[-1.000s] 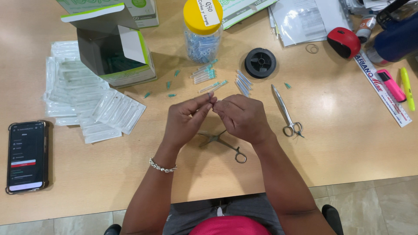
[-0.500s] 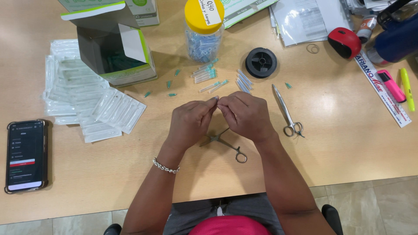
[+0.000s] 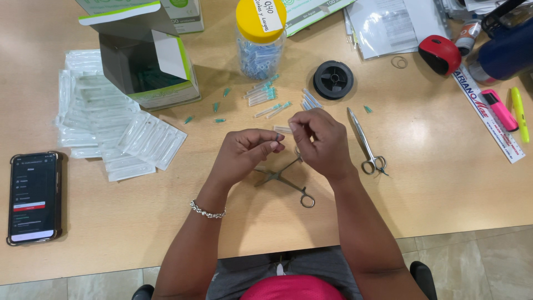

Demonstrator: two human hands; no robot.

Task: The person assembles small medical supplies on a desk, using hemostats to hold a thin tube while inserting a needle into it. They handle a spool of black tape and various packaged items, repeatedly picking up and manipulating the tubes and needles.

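Both hands have parted slightly. Left hand [image 3: 244,153] and right hand [image 3: 319,141] each pinch something too small to identify, above the steel forceps [image 3: 283,179] at desk [image 3: 433,166] centre; capped needles [image 3: 266,94] at 12 o'clock.

forceps [image 3: 284,179] under hands (phone [image 3: 32,198] far left)

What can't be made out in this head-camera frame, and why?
- What the left hand and right hand pinch: too small, covered by fingertips.
- Forceps: jaw end hidden under the hands.
- Contents of the open box: dark inside.
- Pieces in the yellow-lidded jar: too small to tell apart.
- Dark blue object: cut off by the right edge.
- Phone screen: too small.
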